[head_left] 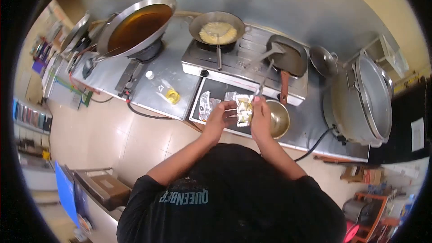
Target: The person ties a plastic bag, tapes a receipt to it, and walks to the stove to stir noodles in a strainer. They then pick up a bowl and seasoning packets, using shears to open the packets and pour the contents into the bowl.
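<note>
My left hand (219, 119) grips the left side of an opened foil wrapper (244, 111) with yellowish smears on its inner face. My right hand (261, 117) is at the wrapper's right edge, closed round a thin metal utensil (265, 78) that points up and away; its tip is blurred. More silvery foil (206, 105) lies on the black tray (219, 88) to the left. Beside my right hand sits a brass-coloured bowl (280, 119), partly covered by the hand. Beyond, a wok (211, 19) on the stove holds a pale yellow mass with a long-handled ladle (219, 56) in it.
A large wok of brown oil (139, 27) stands at the back left. A clear bottle (168, 93) of yellow liquid lies on the counter. A square pan (290, 60) with a wooden handle, a spatula (265, 56) across it, and a big pot (346, 103) are on the right.
</note>
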The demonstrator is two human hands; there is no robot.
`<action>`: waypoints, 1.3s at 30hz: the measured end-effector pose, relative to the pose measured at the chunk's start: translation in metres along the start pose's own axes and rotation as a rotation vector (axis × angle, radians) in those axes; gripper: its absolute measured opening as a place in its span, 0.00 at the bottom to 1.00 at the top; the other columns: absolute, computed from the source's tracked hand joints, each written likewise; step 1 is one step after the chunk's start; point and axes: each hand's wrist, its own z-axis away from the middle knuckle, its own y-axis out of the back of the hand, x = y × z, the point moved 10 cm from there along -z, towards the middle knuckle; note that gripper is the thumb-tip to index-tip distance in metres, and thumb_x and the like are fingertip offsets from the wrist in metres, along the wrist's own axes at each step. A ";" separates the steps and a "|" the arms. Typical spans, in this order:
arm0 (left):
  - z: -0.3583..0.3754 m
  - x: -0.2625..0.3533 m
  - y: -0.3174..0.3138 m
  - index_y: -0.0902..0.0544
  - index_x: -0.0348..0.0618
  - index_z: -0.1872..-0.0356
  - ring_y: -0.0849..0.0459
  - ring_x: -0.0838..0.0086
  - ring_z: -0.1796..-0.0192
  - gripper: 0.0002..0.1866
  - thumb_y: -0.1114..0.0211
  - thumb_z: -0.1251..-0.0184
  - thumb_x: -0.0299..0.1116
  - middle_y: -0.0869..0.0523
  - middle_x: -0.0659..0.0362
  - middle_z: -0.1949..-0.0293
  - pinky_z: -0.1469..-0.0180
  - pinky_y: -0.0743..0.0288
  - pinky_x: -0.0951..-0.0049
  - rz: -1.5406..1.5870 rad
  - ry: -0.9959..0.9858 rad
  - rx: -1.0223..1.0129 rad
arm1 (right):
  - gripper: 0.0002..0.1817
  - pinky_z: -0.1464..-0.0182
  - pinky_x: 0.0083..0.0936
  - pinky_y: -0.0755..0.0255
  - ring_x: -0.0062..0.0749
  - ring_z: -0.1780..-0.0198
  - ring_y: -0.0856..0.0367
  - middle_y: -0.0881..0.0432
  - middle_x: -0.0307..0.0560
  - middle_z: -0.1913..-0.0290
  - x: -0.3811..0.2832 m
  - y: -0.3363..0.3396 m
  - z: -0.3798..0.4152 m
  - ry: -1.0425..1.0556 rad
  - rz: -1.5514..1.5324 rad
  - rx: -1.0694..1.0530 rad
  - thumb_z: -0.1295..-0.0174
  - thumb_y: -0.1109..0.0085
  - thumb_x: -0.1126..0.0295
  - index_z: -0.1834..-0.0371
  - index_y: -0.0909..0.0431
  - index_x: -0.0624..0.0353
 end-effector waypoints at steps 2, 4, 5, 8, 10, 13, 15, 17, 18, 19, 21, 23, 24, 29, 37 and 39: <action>0.002 0.009 -0.018 0.28 0.40 0.38 0.20 0.68 0.41 0.23 0.52 0.18 0.49 0.22 0.55 0.40 0.38 0.24 0.59 0.186 0.106 -0.205 | 0.21 0.60 0.26 0.34 0.27 0.64 0.31 0.29 0.44 0.66 -0.056 -0.027 0.000 0.286 0.324 0.022 0.23 0.53 0.59 0.65 0.23 0.69; -0.002 0.038 -0.010 0.27 0.39 0.40 0.20 0.79 0.48 0.20 0.38 0.24 0.40 0.18 0.62 0.48 0.47 0.24 0.71 -0.353 0.083 -0.117 | 0.18 0.61 0.29 0.34 0.33 0.65 0.29 0.31 0.48 0.67 -0.062 -0.046 -0.006 0.365 0.459 0.020 0.24 0.50 0.62 0.64 0.21 0.68; -0.008 0.045 -0.007 0.26 0.39 0.41 0.21 0.80 0.49 0.20 0.35 0.26 0.38 0.18 0.62 0.50 0.49 0.25 0.74 -0.326 0.033 -0.141 | 0.17 0.61 0.29 0.33 0.34 0.65 0.29 0.31 0.49 0.67 -0.065 -0.056 -0.004 0.389 0.474 0.040 0.25 0.49 0.63 0.65 0.21 0.68; -0.027 0.064 0.013 0.25 0.39 0.43 0.21 0.82 0.55 0.19 0.33 0.29 0.34 0.17 0.62 0.54 0.55 0.27 0.79 -0.254 -0.042 -0.162 | 0.14 0.61 0.30 0.33 0.37 0.65 0.29 0.30 0.50 0.66 -0.076 -0.085 -0.010 0.469 0.520 0.092 0.27 0.46 0.66 0.65 0.20 0.68; -0.035 0.073 0.028 0.24 0.39 0.44 0.22 0.84 0.59 0.17 0.33 0.29 0.33 0.17 0.62 0.56 0.61 0.28 0.81 -0.232 -0.078 -0.152 | 0.14 0.60 0.30 0.33 0.36 0.65 0.29 0.30 0.51 0.66 -0.075 -0.098 -0.014 0.508 0.546 0.129 0.28 0.45 0.68 0.67 0.20 0.67; -0.045 0.075 0.050 0.24 0.39 0.46 0.23 0.85 0.67 0.16 0.33 0.28 0.34 0.18 0.63 0.60 0.72 0.31 0.81 -0.177 -0.033 -0.130 | 0.16 0.60 0.28 0.32 0.31 0.65 0.29 0.30 0.47 0.66 -0.052 -0.092 -0.026 0.433 0.413 0.218 0.26 0.46 0.63 0.67 0.26 0.65; -0.050 0.079 0.059 0.25 0.38 0.45 0.23 0.83 0.67 0.17 0.34 0.28 0.35 0.18 0.63 0.60 0.72 0.31 0.81 -0.079 0.016 -0.098 | 0.17 0.63 0.23 0.34 0.19 0.67 0.32 0.28 0.39 0.69 -0.041 -0.082 -0.030 0.303 0.244 0.285 0.25 0.46 0.58 0.66 0.30 0.60; -0.058 0.080 0.063 0.28 0.36 0.40 0.19 0.79 0.63 0.21 0.35 0.27 0.35 0.17 0.61 0.59 0.66 0.25 0.78 -0.010 0.038 -0.198 | 0.17 0.66 0.18 0.39 0.13 0.68 0.35 0.28 0.34 0.70 -0.034 -0.074 -0.034 0.238 0.197 0.306 0.27 0.41 0.59 0.69 0.32 0.57; -0.058 0.084 0.060 0.28 0.36 0.40 0.19 0.77 0.60 0.21 0.35 0.27 0.35 0.17 0.60 0.58 0.62 0.24 0.76 0.023 0.057 -0.193 | 0.17 0.67 0.17 0.41 0.13 0.69 0.36 0.30 0.33 0.71 -0.031 -0.073 -0.036 0.238 0.150 0.310 0.28 0.40 0.61 0.70 0.33 0.57; -0.055 0.088 0.055 0.27 0.36 0.40 0.18 0.76 0.58 0.20 0.36 0.26 0.35 0.16 0.59 0.57 0.58 0.23 0.74 0.054 0.078 -0.190 | 0.17 0.67 0.17 0.41 0.14 0.69 0.37 0.32 0.33 0.71 -0.030 -0.077 -0.036 0.286 0.152 0.327 0.29 0.39 0.62 0.71 0.33 0.57; -0.053 0.087 0.047 0.25 0.36 0.41 0.17 0.74 0.53 0.19 0.36 0.26 0.35 0.16 0.57 0.53 0.49 0.22 0.70 0.115 0.136 -0.240 | 0.18 0.67 0.18 0.42 0.16 0.70 0.39 0.35 0.33 0.71 -0.033 -0.085 -0.035 0.385 0.166 0.359 0.31 0.36 0.64 0.73 0.34 0.58; -0.055 0.081 0.042 0.24 0.35 0.42 0.17 0.72 0.48 0.18 0.37 0.25 0.35 0.16 0.54 0.49 0.41 0.23 0.66 0.174 0.204 -0.339 | 0.16 0.67 0.15 0.41 0.13 0.70 0.37 0.34 0.31 0.71 -0.048 -0.087 -0.032 0.473 0.308 0.394 0.29 0.38 0.66 0.71 0.34 0.56; -0.055 0.079 0.040 0.24 0.35 0.42 0.17 0.70 0.46 0.18 0.38 0.25 0.35 0.17 0.54 0.47 0.40 0.24 0.63 0.154 0.222 -0.391 | 0.15 0.66 0.14 0.40 0.11 0.70 0.35 0.33 0.29 0.71 -0.056 -0.090 -0.031 0.516 0.379 0.408 0.29 0.38 0.67 0.70 0.33 0.55; -0.052 0.083 0.033 0.22 0.35 0.45 0.18 0.76 0.49 0.15 0.37 0.26 0.32 0.15 0.58 0.49 0.42 0.25 0.69 -0.029 0.200 -0.526 | 0.18 0.63 0.21 0.41 0.23 0.65 0.37 0.36 0.39 0.67 -0.072 -0.106 -0.029 0.535 0.466 0.309 0.34 0.33 0.63 0.73 0.30 0.61; -0.059 0.092 0.050 0.22 0.34 0.44 0.18 0.81 0.55 0.16 0.34 0.30 0.26 0.14 0.60 0.54 0.50 0.23 0.77 -0.110 0.080 -0.543 | 0.15 0.63 0.16 0.38 0.14 0.67 0.35 0.32 0.30 0.69 -0.081 -0.075 -0.026 0.491 0.195 0.491 0.26 0.43 0.62 0.70 0.30 0.57; -0.060 0.091 0.050 0.22 0.34 0.43 0.18 0.81 0.55 0.17 0.34 0.30 0.26 0.14 0.60 0.54 0.49 0.23 0.77 -0.110 0.084 -0.571 | 0.15 0.63 0.16 0.38 0.14 0.67 0.35 0.32 0.31 0.68 -0.079 -0.071 -0.032 0.430 0.167 0.436 0.27 0.41 0.63 0.70 0.29 0.57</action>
